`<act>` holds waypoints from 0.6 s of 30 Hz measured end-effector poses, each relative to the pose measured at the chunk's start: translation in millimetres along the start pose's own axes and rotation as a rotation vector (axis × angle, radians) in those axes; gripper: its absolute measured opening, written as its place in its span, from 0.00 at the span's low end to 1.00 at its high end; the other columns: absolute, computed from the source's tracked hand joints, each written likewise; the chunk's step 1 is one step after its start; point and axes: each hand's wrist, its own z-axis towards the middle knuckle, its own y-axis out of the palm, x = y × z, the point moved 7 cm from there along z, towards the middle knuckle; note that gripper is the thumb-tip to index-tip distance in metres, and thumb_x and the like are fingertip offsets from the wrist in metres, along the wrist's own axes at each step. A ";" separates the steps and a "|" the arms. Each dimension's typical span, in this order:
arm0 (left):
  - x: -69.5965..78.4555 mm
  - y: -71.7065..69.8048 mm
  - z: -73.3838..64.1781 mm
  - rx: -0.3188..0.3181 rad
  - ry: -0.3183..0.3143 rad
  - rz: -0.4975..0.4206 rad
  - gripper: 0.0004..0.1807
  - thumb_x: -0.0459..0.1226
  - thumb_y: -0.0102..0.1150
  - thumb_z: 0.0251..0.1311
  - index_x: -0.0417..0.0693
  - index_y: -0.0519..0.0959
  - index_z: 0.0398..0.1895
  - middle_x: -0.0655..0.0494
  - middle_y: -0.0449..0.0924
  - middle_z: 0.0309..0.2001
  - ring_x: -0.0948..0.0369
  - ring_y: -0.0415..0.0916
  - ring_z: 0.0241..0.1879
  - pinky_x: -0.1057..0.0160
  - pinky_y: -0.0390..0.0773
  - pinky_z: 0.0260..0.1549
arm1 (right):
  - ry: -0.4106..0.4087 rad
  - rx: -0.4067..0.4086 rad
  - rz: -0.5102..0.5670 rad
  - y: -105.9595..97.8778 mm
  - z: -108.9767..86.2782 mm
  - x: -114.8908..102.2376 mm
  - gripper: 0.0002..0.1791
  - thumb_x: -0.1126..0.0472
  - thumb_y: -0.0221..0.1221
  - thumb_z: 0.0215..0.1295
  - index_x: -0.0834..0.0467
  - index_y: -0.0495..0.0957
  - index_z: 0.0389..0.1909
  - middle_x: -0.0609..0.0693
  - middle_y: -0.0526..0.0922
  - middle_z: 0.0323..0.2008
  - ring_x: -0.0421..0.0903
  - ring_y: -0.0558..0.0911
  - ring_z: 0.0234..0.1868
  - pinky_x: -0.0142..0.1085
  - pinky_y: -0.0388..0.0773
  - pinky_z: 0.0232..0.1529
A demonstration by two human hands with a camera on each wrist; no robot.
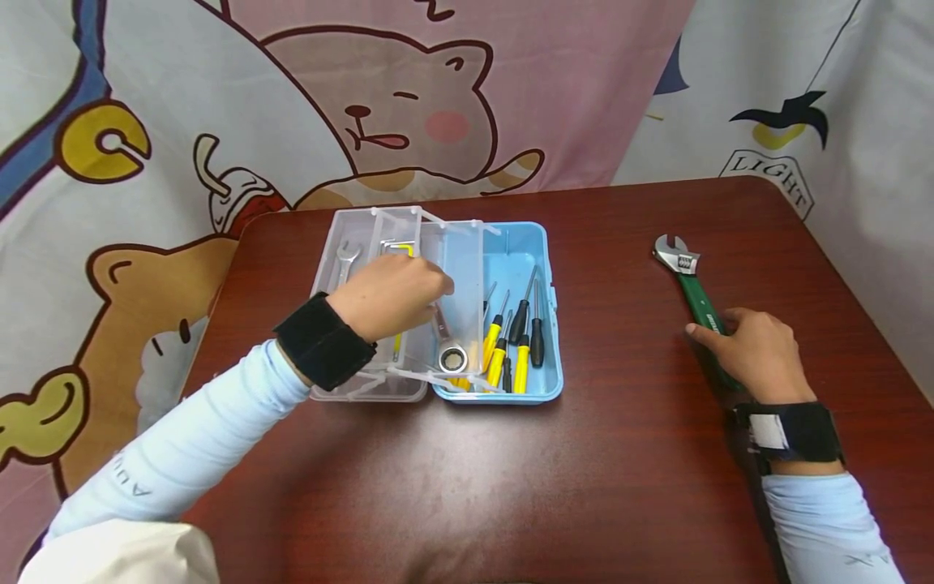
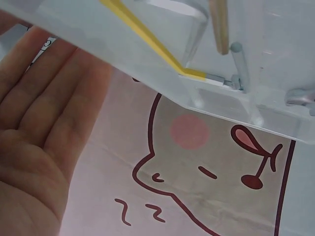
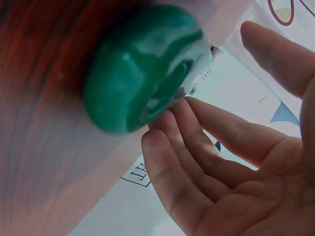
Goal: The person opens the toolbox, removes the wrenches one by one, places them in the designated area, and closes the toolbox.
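My left hand is over a clear plastic tray that partly overlaps a light blue toolbox. In the left wrist view, its fingers extend beside the tray wall, with nothing in the palm. Inside the tray are a silver wrench, a ring-ended wrench and a yellow bent key. At the right, my right hand lies beside an adjustable wrench with a green handle. The right wrist view has its fingertips right at the handle's end, thumb apart.
Several screwdrivers with yellow or black handles lie in the blue box. The dark red-brown table carries everything. A cloth with cartoon prints hangs behind and along the sides.
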 end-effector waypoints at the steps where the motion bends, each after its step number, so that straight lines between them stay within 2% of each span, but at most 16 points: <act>1: 0.1 0.5 0.6 0.002 0.003 0.004 0.12 0.25 0.67 0.59 0.40 0.89 0.45 0.49 0.90 0.41 0.53 0.87 0.36 0.54 0.86 0.40 | -0.001 0.000 0.000 0.1 -0.1 -0.1 0.48 0.36 0.59 0.71 0.80 0.67 0.64 0.73 0.72 0.45 0.64 0.73 0.38 0.44 0.72 0.28; 6: 1.3 3.0 3.0 0.000 0.021 0.020 0.12 0.23 0.65 0.58 0.41 0.89 0.42 0.51 0.89 0.36 0.56 0.81 0.27 0.55 0.84 0.33 | 0.001 0.004 -0.006 0.8 -0.9 -0.7 0.48 0.36 0.59 0.71 0.80 0.67 0.64 0.73 0.72 0.45 0.64 0.73 0.38 0.44 0.71 0.27; 10: 2.1 4.7 4.1 -0.012 0.025 0.027 0.11 0.23 0.66 0.59 0.41 0.89 0.42 0.51 0.89 0.35 0.56 0.81 0.27 0.56 0.85 0.34 | 0.002 0.011 -0.007 1.2 -0.7 -0.9 0.47 0.37 0.60 0.71 0.80 0.67 0.64 0.73 0.72 0.44 0.63 0.73 0.37 0.40 0.71 0.24; 18: 1.8 8.6 6.6 -0.024 0.034 0.062 0.12 0.23 0.66 0.59 0.42 0.90 0.42 0.51 0.89 0.35 0.55 0.82 0.28 0.55 0.85 0.34 | 0.006 0.007 -0.004 1.7 0.4 -0.6 0.48 0.36 0.60 0.71 0.80 0.67 0.64 0.72 0.72 0.44 0.64 0.73 0.38 0.43 0.71 0.26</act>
